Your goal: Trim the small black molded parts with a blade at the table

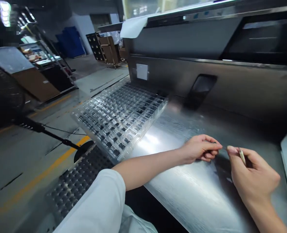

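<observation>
My left hand (201,149) rests on the steel worktop (182,181), its fingers pinched together on something too small to name. My right hand (252,176) is closed round a thin pale tool like tweezers (242,156), whose tip points toward my left fingertips. The two hands almost meet at the middle right of the bench. To the left lies a clear plastic tray (120,118) with many small dark parts in its pockets.
A dark empty tray (77,183) lies near my left elbow at the bench edge. The machine's steel back wall (231,84) rises behind the worktop, with a dark recess (200,89). A fan stand (43,131) and boxes stand on the floor at left.
</observation>
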Demonstrator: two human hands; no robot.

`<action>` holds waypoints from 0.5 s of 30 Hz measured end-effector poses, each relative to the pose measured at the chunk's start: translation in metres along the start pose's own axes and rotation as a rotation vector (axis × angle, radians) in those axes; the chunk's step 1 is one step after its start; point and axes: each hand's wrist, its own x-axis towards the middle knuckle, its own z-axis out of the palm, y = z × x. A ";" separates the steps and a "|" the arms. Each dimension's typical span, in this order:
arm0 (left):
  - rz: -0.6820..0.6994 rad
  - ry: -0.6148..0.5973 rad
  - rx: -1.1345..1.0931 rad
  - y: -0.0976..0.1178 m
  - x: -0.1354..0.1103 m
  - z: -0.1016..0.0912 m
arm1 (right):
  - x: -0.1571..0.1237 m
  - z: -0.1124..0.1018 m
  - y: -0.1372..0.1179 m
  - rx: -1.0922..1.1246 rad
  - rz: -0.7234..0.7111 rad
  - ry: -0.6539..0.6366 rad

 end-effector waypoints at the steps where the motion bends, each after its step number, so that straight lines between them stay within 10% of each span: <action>1: 0.003 0.007 -0.001 0.001 0.000 0.000 | -0.001 0.000 -0.002 -0.016 0.018 -0.005; 15: 0.215 0.024 -0.029 -0.002 -0.007 0.006 | -0.002 -0.008 -0.036 -0.022 0.102 -0.088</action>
